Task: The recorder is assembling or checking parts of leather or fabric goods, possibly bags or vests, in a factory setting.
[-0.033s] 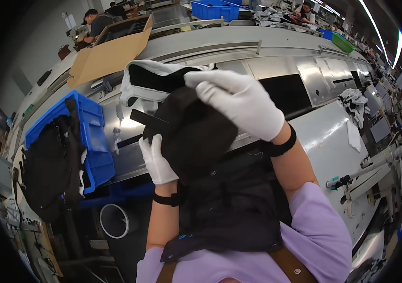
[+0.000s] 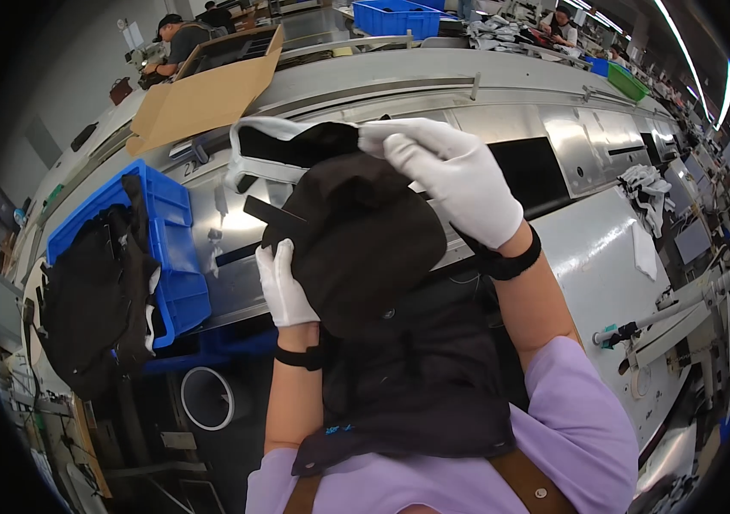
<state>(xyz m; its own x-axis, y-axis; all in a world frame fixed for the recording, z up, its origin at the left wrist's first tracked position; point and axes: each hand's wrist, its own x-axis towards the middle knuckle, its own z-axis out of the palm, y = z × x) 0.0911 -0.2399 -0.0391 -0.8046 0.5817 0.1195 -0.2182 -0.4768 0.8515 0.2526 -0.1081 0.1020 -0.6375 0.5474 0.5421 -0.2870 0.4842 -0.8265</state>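
A rounded, floppy black fabric piece (image 2: 365,240) hangs between my white-gloved hands, in front of my dark apron. My left hand (image 2: 284,287) grips its lower left edge, the fingers partly hidden behind the cloth. At its upper right, my right hand (image 2: 446,171) pinches the top edge, fingers bent and pressed together. A short black strap (image 2: 275,212) sticks out on the left side. Just beyond lies a white-edged black fabric piece (image 2: 264,169); whether it joins the held piece I cannot tell.
On the left, black fabric pieces (image 2: 95,300) hang over a blue crate (image 2: 181,291). A cardboard box (image 2: 202,107) stands on the far counter. To the right are a light worktable (image 2: 596,248), crumpled grey-white fabric (image 2: 643,188) and machine arms. A round bin (image 2: 207,399) sits below. Other people work farther back.
My right hand has moved slightly right with the pinched edge. The black fabric piece has spread to the right, showing more of its surface. My left hand keeps its hold.
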